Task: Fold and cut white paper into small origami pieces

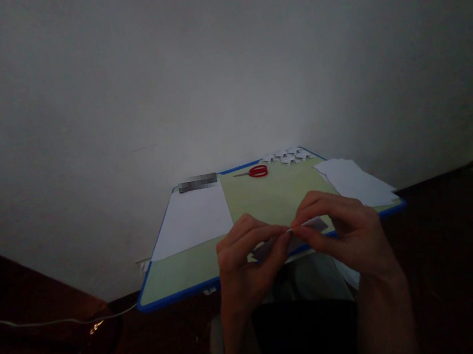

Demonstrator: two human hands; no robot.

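Observation:
My left hand (245, 260) and my right hand (340, 229) meet over the near edge of a small green table with a blue rim (179, 294). Both pinch a small folded piece of white paper (291, 229) between thumbs and fingertips. The paper is mostly hidden by my fingers, and its shape is hard to make out. Under the hands a greyish scrap (317, 224) lies on the table.
A white sheet (193, 217) lies at the table's left and a stack of white paper (355, 181) at its right. Red-handled scissors (257, 171) and several small folded white paper shapes (287, 156) sit at the far edge, against a pale wall. Cables (39, 325) run across the dark floor, left.

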